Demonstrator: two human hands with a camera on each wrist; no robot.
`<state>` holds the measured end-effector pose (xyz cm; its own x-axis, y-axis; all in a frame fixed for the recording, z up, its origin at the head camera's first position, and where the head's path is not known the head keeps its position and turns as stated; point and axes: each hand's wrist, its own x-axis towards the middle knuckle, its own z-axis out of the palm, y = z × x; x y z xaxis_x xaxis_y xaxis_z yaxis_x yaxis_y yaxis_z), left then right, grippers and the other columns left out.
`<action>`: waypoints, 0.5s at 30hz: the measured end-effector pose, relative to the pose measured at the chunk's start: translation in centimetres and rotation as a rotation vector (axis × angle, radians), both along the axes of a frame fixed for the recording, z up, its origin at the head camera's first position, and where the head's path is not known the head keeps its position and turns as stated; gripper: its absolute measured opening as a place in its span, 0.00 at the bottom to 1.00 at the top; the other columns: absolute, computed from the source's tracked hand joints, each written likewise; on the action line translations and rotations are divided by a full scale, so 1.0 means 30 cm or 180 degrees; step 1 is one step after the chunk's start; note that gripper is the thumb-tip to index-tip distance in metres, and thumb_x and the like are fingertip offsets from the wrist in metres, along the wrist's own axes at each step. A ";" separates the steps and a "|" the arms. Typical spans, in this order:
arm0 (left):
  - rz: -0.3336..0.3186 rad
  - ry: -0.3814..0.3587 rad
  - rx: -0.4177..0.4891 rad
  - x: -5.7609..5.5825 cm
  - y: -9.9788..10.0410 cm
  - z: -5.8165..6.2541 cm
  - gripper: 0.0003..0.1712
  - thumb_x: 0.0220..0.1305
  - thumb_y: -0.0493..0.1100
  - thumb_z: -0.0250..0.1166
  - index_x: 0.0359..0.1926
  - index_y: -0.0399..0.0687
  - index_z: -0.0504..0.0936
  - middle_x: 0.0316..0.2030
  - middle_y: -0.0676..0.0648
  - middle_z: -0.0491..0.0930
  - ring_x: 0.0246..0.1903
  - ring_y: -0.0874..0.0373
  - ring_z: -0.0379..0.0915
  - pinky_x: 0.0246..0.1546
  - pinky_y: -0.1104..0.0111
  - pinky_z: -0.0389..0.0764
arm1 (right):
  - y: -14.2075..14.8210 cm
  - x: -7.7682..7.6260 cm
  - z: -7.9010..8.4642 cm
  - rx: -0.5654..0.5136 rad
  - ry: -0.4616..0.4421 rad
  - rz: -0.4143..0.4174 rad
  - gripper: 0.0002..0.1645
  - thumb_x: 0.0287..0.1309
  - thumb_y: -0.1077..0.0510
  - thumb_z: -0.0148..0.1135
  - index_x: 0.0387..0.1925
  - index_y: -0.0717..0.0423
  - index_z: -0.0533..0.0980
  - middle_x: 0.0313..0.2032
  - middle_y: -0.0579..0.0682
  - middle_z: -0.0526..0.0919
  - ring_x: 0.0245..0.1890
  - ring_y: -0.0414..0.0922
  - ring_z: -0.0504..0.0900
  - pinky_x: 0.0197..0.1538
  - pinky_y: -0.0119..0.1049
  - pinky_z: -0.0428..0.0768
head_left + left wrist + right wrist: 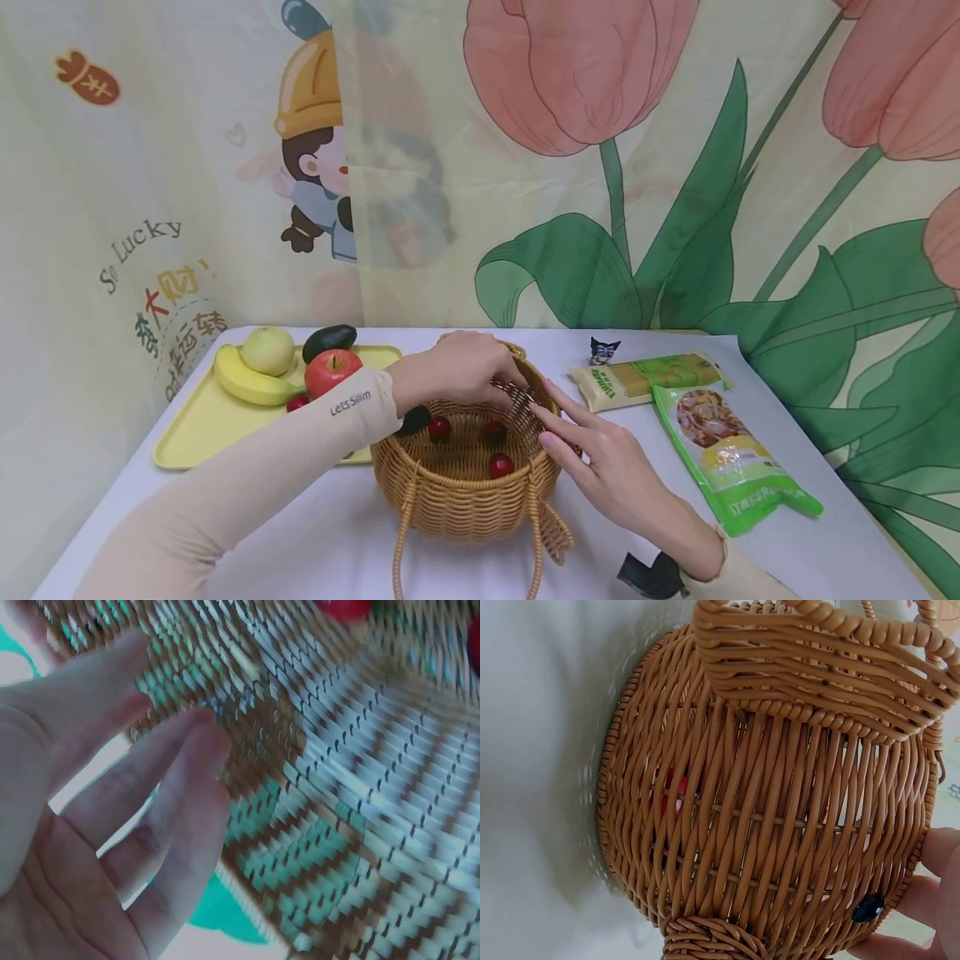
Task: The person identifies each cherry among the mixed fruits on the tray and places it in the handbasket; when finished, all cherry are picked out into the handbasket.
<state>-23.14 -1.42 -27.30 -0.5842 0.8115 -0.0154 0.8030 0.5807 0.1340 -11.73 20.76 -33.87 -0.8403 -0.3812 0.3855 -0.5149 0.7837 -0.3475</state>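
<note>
A brown wicker basket point(465, 512) stands in the middle of the table, its handles hanging toward me. Three small round red fruits point(501, 466) lie inside it. My left hand point(468, 367) reaches over the rim into the basket; in the left wrist view, its fingers point(199, 772) are loosely bent beside the woven wall, with nothing between them. At the basket's right side, my right hand point(611, 462) touches the rim with extended fingers. The right wrist view shows the basket's outside, with a black bead point(868, 907) near the fingertips point(915, 900).
At the left, a yellow tray point(187, 425) carries a banana point(251, 383), a pale green round fruit point(267, 350), a red apple point(332, 372) and a dark green oval fruit point(330, 340). A long package point(648, 379), a green food bag point(727, 458) and a small black figure point(603, 352) are at the right.
</note>
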 end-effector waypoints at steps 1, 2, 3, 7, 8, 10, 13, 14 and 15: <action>0.0004 -0.0038 0.0023 -0.003 -0.006 0.009 0.20 0.64 0.53 0.73 0.57 0.63 0.88 0.47 0.57 0.90 0.43 0.62 0.84 0.44 0.63 0.84 | -0.001 -0.001 0.000 0.0006 -0.0004 0.0001 0.24 0.76 0.46 0.55 0.68 0.42 0.76 0.76 0.47 0.67 0.58 0.50 0.85 0.42 0.32 0.83; 0.0008 -0.0080 0.0051 -0.005 -0.012 0.022 0.20 0.64 0.52 0.72 0.57 0.62 0.87 0.47 0.56 0.90 0.43 0.62 0.84 0.44 0.63 0.84 | -0.002 -0.002 0.000 0.0019 -0.0002 0.0000 0.24 0.76 0.46 0.55 0.68 0.42 0.76 0.76 0.47 0.67 0.59 0.50 0.84 0.42 0.33 0.83; 0.0012 -0.0099 0.0091 -0.007 -0.020 0.036 0.21 0.64 0.51 0.73 0.58 0.60 0.87 0.47 0.54 0.90 0.43 0.61 0.84 0.44 0.63 0.84 | -0.002 -0.002 0.001 0.0018 -0.0002 0.0002 0.24 0.76 0.46 0.55 0.68 0.42 0.76 0.76 0.47 0.67 0.59 0.51 0.84 0.42 0.33 0.83; -0.0016 -0.0206 0.0327 -0.014 -0.059 0.091 0.22 0.65 0.48 0.72 0.59 0.55 0.86 0.46 0.51 0.91 0.42 0.61 0.85 0.46 0.65 0.84 | -0.001 -0.001 0.002 0.0036 -0.0005 -0.0005 0.24 0.76 0.46 0.55 0.69 0.41 0.75 0.76 0.47 0.67 0.60 0.51 0.84 0.43 0.34 0.83; -0.0030 -0.0234 0.0408 -0.012 -0.074 0.105 0.21 0.65 0.48 0.72 0.59 0.54 0.86 0.46 0.51 0.91 0.41 0.61 0.85 0.45 0.65 0.84 | 0.000 0.000 0.002 0.0040 -0.0006 -0.0006 0.24 0.76 0.46 0.54 0.69 0.41 0.75 0.76 0.46 0.67 0.60 0.51 0.84 0.43 0.35 0.83; -0.0024 -0.0285 0.0561 -0.008 -0.109 0.128 0.20 0.65 0.47 0.72 0.58 0.53 0.87 0.47 0.49 0.91 0.38 0.62 0.85 0.42 0.67 0.83 | 0.000 -0.001 0.001 0.0042 -0.0014 -0.0010 0.24 0.76 0.46 0.54 0.69 0.41 0.75 0.76 0.46 0.66 0.60 0.51 0.84 0.43 0.35 0.83; 0.0026 -0.0329 0.0751 0.001 -0.178 0.149 0.19 0.65 0.46 0.72 0.56 0.51 0.88 0.48 0.48 0.90 0.34 0.62 0.84 0.36 0.68 0.81 | -0.001 -0.002 -0.001 0.0042 0.0001 -0.0014 0.24 0.77 0.46 0.54 0.69 0.41 0.75 0.76 0.46 0.67 0.61 0.52 0.83 0.44 0.38 0.84; 0.0080 -0.0337 0.0784 0.005 -0.204 0.152 0.19 0.65 0.46 0.72 0.56 0.52 0.88 0.49 0.49 0.90 0.33 0.63 0.83 0.34 0.69 0.81 | -0.001 -0.002 -0.002 0.0029 0.0005 -0.0018 0.24 0.76 0.46 0.54 0.69 0.41 0.75 0.76 0.46 0.67 0.61 0.52 0.83 0.44 0.38 0.84; 0.0153 -0.0341 0.0821 0.009 -0.232 0.153 0.19 0.65 0.46 0.72 0.57 0.52 0.87 0.49 0.49 0.90 0.33 0.63 0.83 0.33 0.69 0.80 | -0.001 -0.002 -0.002 0.0018 0.0019 -0.0017 0.24 0.76 0.46 0.54 0.68 0.41 0.75 0.76 0.46 0.67 0.61 0.52 0.83 0.44 0.38 0.84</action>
